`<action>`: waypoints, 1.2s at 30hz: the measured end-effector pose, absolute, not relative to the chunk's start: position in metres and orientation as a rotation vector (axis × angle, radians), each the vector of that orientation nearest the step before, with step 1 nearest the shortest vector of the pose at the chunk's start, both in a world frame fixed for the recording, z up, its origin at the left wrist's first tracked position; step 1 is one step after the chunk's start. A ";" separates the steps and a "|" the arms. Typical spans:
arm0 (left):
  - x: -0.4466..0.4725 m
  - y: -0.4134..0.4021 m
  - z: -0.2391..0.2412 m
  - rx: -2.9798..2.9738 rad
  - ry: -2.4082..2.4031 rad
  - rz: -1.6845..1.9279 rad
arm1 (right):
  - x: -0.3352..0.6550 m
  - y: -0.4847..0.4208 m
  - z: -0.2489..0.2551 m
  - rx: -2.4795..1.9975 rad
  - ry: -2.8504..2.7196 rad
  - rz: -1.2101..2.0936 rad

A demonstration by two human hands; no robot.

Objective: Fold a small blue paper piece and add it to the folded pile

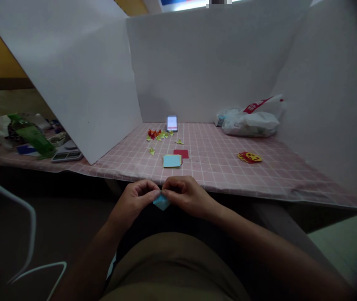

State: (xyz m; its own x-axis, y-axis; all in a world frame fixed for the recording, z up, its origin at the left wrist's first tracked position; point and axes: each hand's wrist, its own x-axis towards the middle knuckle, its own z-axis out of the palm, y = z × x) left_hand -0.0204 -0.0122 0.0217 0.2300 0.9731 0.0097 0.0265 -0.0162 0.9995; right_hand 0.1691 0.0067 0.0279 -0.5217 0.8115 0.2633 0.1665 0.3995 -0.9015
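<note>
Left hand [136, 198] and right hand [192, 195] held a blue paper [162, 203] pinched, just short of the surface [212, 161]; the fingers [155, 194] hid its upper part, folds unclear. Beyond, to their right, a plastic bag [252, 124] bulged, contents indistinct. Far left, past a white panel [90, 83]: a green bottle [35, 139]. Directly ahead lay a paper stack [172, 161]; farther, a phone [172, 122].

- The left hand [134, 200] and right hand [192, 196] pinch a small blue paper [162, 202] at the bench's near edge.
- On the pink-checked bench [211, 165] sits a paper stack [172, 161], light blue on top, with a red card [181, 153] just behind.
- Farther back, yellow folded pieces [152, 151] and orange-red ones lie near a lit phone [172, 122].
- Rightward are red-and-yellow shapes [250, 157] and a white plastic bag [250, 124].
</note>
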 end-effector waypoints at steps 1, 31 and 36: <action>-0.020 -0.012 0.021 1.311 1.034 1.028 | 0.170 0.007 0.028 -0.829 -1.935 1.132; -0.017 -0.012 0.020 1.312 1.066 1.184 | 0.172 0.009 0.025 -0.746 -1.840 1.220; -0.014 -0.011 0.016 1.243 1.071 1.313 | 0.171 0.008 0.025 -0.605 -1.843 1.178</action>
